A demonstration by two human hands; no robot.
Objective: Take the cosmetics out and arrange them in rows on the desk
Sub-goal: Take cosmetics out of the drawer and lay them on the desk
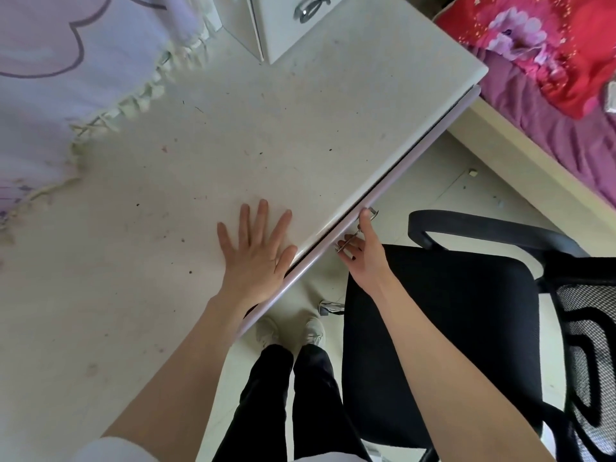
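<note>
My left hand (255, 248) lies flat on the pale desk (206, 155), fingers spread, near its front edge. My right hand (361, 246) is below that edge, with fingers curled round the metal drawer handle (356, 233) on the pinkish drawer front (383, 188). The drawer sits flush with the desk edge, only a dark thin gap showing. No cosmetics are in view.
A white box with a metal handle (286, 25) stands at the back of the desk. A lilac fringed cloth (66, 78) covers the desk's left side. A black office chair (466, 328) stands right of my legs. A bed with red and purple bedding (550, 61) lies beyond.
</note>
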